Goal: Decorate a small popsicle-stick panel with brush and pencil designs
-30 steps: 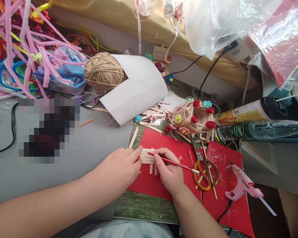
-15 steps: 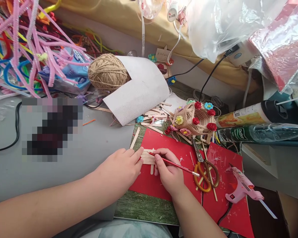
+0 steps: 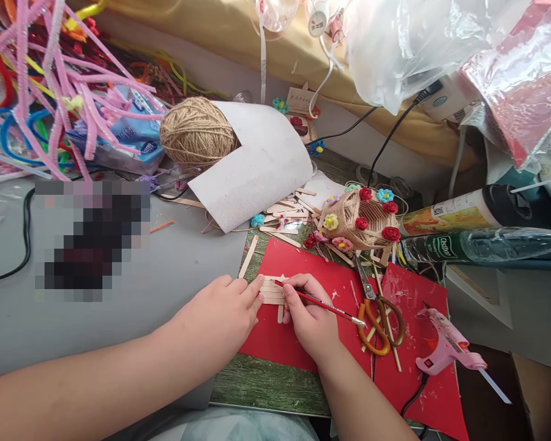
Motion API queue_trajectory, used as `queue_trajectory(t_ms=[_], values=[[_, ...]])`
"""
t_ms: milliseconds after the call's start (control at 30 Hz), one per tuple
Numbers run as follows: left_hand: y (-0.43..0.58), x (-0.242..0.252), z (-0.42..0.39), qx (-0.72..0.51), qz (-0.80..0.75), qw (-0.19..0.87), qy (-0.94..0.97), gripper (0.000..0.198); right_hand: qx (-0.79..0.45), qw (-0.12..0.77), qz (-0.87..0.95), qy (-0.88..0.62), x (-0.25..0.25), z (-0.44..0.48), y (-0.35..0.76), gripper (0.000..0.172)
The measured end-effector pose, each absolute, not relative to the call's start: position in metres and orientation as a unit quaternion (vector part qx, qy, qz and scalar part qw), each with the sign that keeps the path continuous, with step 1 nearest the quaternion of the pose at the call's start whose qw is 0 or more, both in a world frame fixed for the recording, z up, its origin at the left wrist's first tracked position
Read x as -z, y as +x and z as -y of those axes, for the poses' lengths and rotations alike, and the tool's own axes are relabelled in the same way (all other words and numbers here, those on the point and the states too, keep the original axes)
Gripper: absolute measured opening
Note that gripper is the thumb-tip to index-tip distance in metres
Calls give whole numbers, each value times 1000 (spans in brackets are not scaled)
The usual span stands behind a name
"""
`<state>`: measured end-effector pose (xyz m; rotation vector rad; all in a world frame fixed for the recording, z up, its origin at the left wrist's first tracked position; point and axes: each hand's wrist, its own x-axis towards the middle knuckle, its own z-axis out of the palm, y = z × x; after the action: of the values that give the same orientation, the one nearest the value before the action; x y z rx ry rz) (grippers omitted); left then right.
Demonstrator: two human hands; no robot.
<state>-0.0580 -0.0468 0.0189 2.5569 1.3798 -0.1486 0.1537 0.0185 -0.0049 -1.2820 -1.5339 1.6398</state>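
My right hand (image 3: 313, 318) is closed round a red pencil (image 3: 324, 302), whose tip rests over a small panel of craft sticks (image 3: 272, 294). The panel's sticks lie side by side, with a cross stick poking out below. At its left end, my left hand (image 3: 227, 318) grips the panel with its fingers bent; the thumb is mostly hidden. Beneath both hands lies a red sheet (image 3: 275, 343). Orange-handled scissors (image 3: 376, 315) lie right of my right hand. A twine-wrapped box with flowers (image 3: 356, 217) stands beyond them.
A pink glue gun (image 3: 445, 343) with its cable lies at the right. Loose craft sticks (image 3: 284, 214) and a twine ball (image 3: 199, 131) are beyond the hands. Pipe cleaners (image 3: 41, 79) crowd the far left; a plastic bottle (image 3: 487, 246) lies at the right.
The pencil tip has moved very slightly left over the craft stick panel. Both hands keep nearly the same position and grip.
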Motion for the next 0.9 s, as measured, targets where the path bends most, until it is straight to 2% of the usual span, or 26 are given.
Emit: queue_trajectory(t_ms=[167,467,700,900], values=[[-59,-24,46,62,-450,120,883,36,-613,273,564,-482,8,-19,156,23],[-56,-28,45,52,-469,104,876,29,-617,286,567,-464,12,-16,156,22],[-53,-23,49,49,-483,107,868,40,-615,285,567,-468,10,-15,157,25],[-53,-17,55,17,-491,87,866,36,-619,294,553,-474,10,-14,157,26]])
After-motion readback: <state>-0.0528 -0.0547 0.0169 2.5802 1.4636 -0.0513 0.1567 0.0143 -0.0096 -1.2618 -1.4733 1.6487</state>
